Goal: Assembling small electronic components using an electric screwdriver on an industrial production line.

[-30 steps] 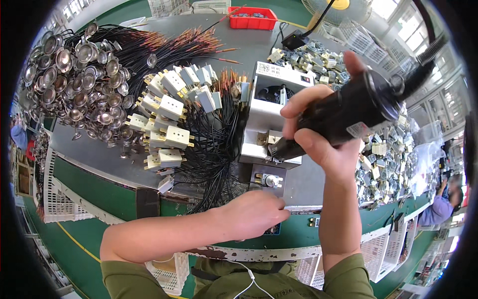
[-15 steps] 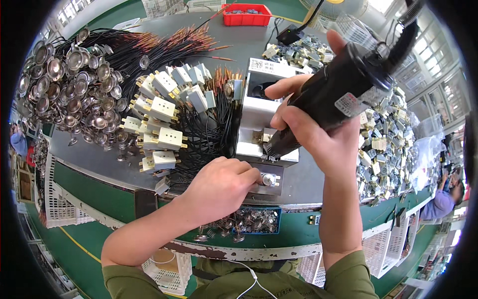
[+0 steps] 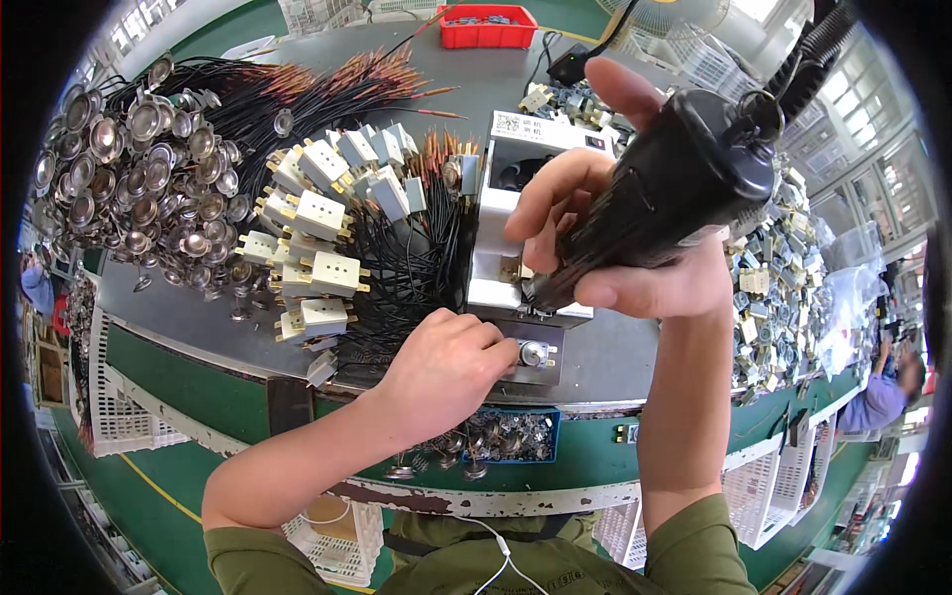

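My right hand (image 3: 684, 273) is closed round a black electric screwdriver (image 3: 674, 188), thumb below and fingers on the far side. The tool slants down to the left, its tip hidden beside the silver metal box fixture (image 3: 491, 238). Below that, my left hand (image 3: 451, 362) is closed, its fingertips pinching a small part with a round metal top (image 3: 535, 354) and brass tabs. This part sits on a metal plate (image 3: 547, 374) at the fixture's front. To the left are stacked white switch blocks (image 3: 335, 275) with brass terminals, and black wires (image 3: 412, 263) with copper-coloured ends.
Many round metal caps (image 3: 149, 169) are heaped at the left. Grey and white blocks (image 3: 759, 297) pile up at the right. A red bin (image 3: 486, 35) stands at the back, and a blue tray of scraps (image 3: 540, 436) is at the front edge. Another person (image 3: 878, 397) is far right.
My right hand has rolled and shifted, tilting the screwdriver's rear end nearer to me. Its lower end stays by the fixture. My left hand and the small part have hardly moved.
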`<state>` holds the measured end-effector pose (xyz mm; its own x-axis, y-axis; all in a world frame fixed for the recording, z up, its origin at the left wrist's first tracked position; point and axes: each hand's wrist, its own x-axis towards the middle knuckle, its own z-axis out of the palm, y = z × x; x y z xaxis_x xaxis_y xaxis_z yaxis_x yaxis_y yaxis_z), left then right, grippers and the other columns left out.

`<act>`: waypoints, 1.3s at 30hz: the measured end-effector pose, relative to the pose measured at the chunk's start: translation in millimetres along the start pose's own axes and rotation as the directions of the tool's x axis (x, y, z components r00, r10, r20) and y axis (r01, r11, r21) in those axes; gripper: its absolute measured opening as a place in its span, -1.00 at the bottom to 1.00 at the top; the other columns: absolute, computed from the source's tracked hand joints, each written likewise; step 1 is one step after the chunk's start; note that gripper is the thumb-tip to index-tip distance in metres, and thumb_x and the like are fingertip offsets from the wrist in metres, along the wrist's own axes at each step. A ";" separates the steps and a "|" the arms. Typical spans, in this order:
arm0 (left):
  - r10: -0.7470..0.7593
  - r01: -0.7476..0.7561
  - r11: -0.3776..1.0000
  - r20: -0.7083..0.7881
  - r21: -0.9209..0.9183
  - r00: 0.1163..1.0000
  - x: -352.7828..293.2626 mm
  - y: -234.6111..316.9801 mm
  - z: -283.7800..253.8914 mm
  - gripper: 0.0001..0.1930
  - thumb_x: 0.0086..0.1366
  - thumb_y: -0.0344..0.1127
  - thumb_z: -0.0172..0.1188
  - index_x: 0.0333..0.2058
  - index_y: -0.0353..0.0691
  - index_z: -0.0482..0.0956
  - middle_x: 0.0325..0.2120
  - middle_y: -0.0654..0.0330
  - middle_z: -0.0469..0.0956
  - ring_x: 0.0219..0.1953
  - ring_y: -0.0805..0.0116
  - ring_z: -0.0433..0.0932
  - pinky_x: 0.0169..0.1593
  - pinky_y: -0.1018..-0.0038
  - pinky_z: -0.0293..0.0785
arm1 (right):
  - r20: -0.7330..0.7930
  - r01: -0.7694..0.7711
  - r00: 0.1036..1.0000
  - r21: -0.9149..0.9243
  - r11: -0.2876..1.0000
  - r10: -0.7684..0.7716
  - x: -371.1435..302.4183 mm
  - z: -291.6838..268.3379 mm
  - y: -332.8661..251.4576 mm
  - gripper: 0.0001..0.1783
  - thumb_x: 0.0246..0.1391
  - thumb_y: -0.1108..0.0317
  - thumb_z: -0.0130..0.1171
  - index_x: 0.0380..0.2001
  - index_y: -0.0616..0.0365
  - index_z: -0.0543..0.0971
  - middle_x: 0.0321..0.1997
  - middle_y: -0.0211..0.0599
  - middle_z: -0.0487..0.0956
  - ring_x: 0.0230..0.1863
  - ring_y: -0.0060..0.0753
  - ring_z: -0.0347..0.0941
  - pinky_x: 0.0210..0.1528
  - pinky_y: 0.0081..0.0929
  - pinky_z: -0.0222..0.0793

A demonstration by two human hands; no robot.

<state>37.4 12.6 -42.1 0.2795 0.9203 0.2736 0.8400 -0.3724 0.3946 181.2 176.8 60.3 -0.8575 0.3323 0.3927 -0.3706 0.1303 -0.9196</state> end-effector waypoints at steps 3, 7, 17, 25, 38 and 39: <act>0.007 -0.007 1.000 0.015 -0.019 1.000 1.5 -0.7 6.2 -0.89 0.09 -0.33 0.37 -0.43 -0.14 0.60 -0.44 0.28 0.58 -0.30 0.25 0.57 -0.18 0.29 0.39 | -0.239 0.264 0.926 -0.149 0.953 -0.294 4.8 13.2 21.9 0.19 -0.01 0.51 0.31 0.53 0.02 -0.23 0.03 0.18 0.56 0.00 -0.22 0.58 -0.06 -0.35 0.57; 0.027 -0.027 1.000 0.002 -0.011 1.000 -1.7 -3.4 13.3 -0.90 0.12 -0.33 0.33 -0.39 -0.12 0.60 -0.42 0.30 0.55 -0.30 0.28 0.54 -0.20 0.31 0.37 | -0.542 0.194 0.767 -0.315 0.929 -0.344 -2.9 50.1 15.2 -0.12 0.09 0.71 0.11 0.43 0.17 -0.03 -0.12 -0.03 0.65 -0.50 -0.49 0.59 -0.44 -0.57 0.56; 0.046 -0.061 0.987 -0.104 -0.151 0.993 -4.4 -18.0 33.4 -0.89 0.14 -0.35 0.32 -0.34 -0.08 0.61 -0.17 0.28 0.63 -0.17 0.29 0.58 -0.15 0.31 0.43 | -0.485 0.169 0.805 -0.366 0.915 -0.342 -40.9 66.1 11.3 0.12 0.07 0.72 0.12 0.45 -0.03 -0.38 -0.26 -0.12 0.59 -0.51 -0.52 0.52 -0.45 -0.57 0.53; 0.024 -0.044 0.984 -0.119 -0.171 0.993 -7.2 -20.2 33.4 -0.90 0.12 -0.36 0.33 -0.35 -0.12 0.65 -0.18 0.29 0.64 -0.22 0.28 0.59 -0.18 0.31 0.48 | -0.522 0.174 0.814 -0.199 0.965 -0.254 -48.3 70.1 32.0 0.08 -0.12 0.64 0.39 0.37 0.30 -0.07 0.18 -0.03 0.40 0.03 -0.28 0.58 0.11 -0.34 0.52; 0.057 -0.069 0.990 -0.101 -0.121 0.993 -2.8 -17.3 26.0 -0.92 0.13 -0.33 0.32 -0.38 -0.08 0.63 -0.39 0.34 0.57 -0.28 0.30 0.56 -0.24 0.31 0.46 | -0.539 0.052 0.815 -0.297 0.954 -0.212 -39.8 70.7 36.5 0.14 -0.14 0.62 0.40 0.45 0.31 -0.05 0.33 -0.03 0.28 0.26 -0.28 0.36 0.32 -0.31 0.25; 0.055 -0.068 0.990 -0.102 -0.121 0.993 -2.9 -17.5 26.7 -0.93 0.13 -0.33 0.32 -0.38 -0.08 0.63 -0.39 0.34 0.57 -0.28 0.30 0.56 -0.23 0.31 0.46 | -0.538 0.053 0.815 -0.300 0.952 -0.215 -39.8 70.4 36.8 0.14 -0.14 0.62 0.40 0.45 0.31 -0.05 0.34 -0.03 0.27 0.27 -0.28 0.35 0.32 -0.31 0.25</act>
<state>34.4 19.7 -73.2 0.2767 0.8812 0.3832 0.7566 -0.4456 0.4784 176.6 102.6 11.7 -0.4277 0.7452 0.5117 -0.2915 0.4221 -0.8584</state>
